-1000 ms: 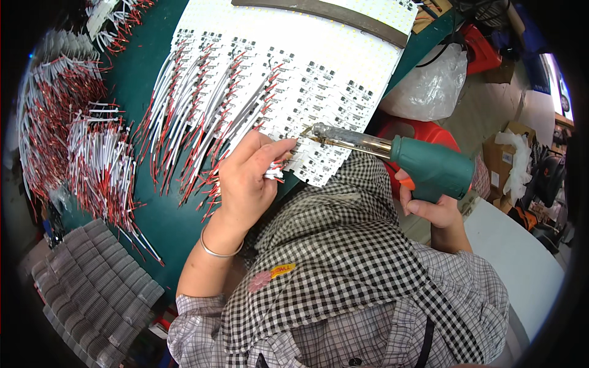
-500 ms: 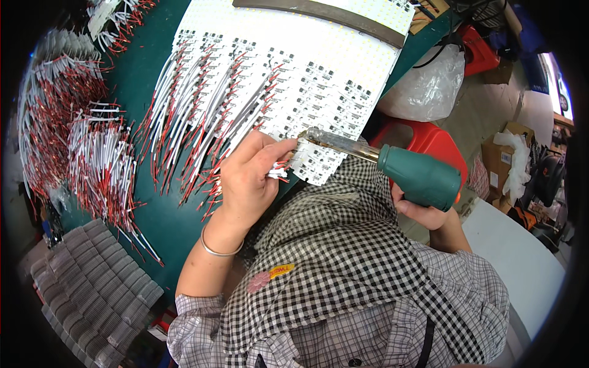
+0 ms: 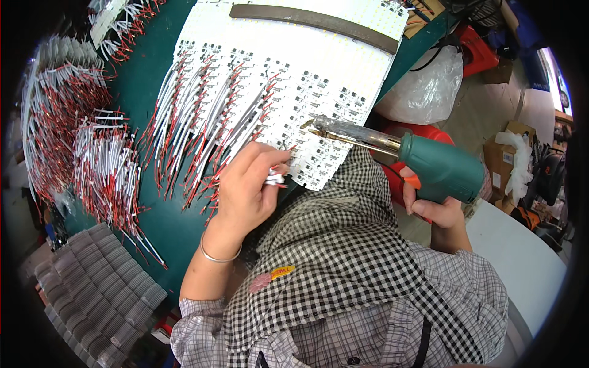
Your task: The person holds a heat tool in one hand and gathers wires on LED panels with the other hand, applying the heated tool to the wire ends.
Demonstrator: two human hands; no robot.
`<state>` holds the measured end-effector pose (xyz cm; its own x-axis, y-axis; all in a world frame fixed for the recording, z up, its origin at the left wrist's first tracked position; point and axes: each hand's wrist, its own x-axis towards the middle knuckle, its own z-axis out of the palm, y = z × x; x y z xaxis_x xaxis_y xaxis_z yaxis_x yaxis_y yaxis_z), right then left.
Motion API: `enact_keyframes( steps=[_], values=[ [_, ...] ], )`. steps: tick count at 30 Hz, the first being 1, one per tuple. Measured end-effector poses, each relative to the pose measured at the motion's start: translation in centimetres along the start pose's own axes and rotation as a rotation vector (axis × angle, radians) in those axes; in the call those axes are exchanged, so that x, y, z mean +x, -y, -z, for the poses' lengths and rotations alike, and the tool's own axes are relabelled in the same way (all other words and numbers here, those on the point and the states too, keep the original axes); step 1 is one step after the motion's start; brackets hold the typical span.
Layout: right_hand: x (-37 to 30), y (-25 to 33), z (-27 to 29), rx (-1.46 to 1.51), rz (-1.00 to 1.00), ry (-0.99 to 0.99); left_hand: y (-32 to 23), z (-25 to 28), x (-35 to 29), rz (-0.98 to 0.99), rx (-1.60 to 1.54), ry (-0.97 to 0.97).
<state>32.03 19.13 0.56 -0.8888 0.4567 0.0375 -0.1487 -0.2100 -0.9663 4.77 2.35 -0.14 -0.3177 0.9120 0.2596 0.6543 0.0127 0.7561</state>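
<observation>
My right hand is wrapped round the grip of a green soldering gun with an orange trigger. Its metal barrel points left, and the tip hangs over a white sheet of LED circuit boards. My left hand is closed on a few short red and white wires at the sheet's near edge. One red wire end pokes out past the fingertips toward the solder pads. Rows of red and white wires lie across the left columns of the sheet; the right columns show bare pads.
A dark curved bar lies across the far part of the sheet. Bundles of wires cover the green table's left side. Stacked grey pieces stand at the lower left. A clear plastic bag and red stool are on the right.
The soldering gun has moved right and tilted, its tip now off my left fingertips. My left hand has drawn slightly down from the pads. The orange trigger has come into view.
</observation>
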Motion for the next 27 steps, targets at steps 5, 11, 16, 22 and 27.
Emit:
enact_keyframes(
  steps=[5, 11, 16, 22, 27],
  values=[
    [0.2, -0.9, 0.6, 0.017, -0.006, 0.021, 0.4, 0.1, -0.2, -0.148, 0.162, -0.141],
    [0.2, -1.1, 0.1, 0.044, -0.015, -0.039, -1.0, 0.4, -0.2, 0.067, 0.130, -0.222],
    [0.3, -1.1, 0.4, 0.015, -0.012, 0.016, 0.1, 0.3, 0.8, -0.045, 0.121, -0.118],
    [0.3, -1.4, 0.5, 0.005, 0.011, 0.025, -0.1, -0.9, 0.4, 0.100, 0.032, -0.129],
    [0.0, -1.4, 0.4, 0.063, -0.062, -0.006, 0.6, -0.1, 0.9, 0.021, -0.031, -0.178]
  ],
)
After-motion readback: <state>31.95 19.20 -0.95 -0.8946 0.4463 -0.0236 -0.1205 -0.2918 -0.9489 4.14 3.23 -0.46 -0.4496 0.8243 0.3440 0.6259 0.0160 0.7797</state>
